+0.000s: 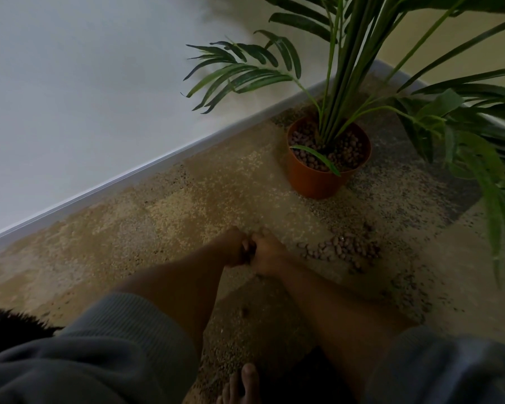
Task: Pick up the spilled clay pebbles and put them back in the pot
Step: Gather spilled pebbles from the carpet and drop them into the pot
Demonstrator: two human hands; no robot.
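- The fingers of the left hand (236, 249) and the right hand (267, 252) meet low over the carpet (164, 205), curled in toward each other and touching at the tips. Something small and dark shows between them, likely pebbles, but the dim, blurred view does not let me tell whether either hand actually holds any.
- Held together like this, the hands look to be cupping or passing a small gathered load, so that nothing drops on the way to the pot; that is a guess from their pose.
- Both forearms reach forward from grey sleeves (114, 345) pushed up past the wrists, probably to keep the cloth out of the grit.
- The spilled clay pebbles (340, 247) lie in a loose heap on the carpet just right of the right hand, apart from it, with darker crumbs scattered beyond. A single pebble (244, 311) sits alone between the forearms.
- The orange pot (318, 182) stands upright further off, near the skirting board (129, 176), well apart from the hands. It already carries a layer of pebbles around the stems of the palm plant (333, 83).
- Most of the heap is still on the floor, so the task seems early.
- A bare foot (245, 383) shows at the bottom edge.
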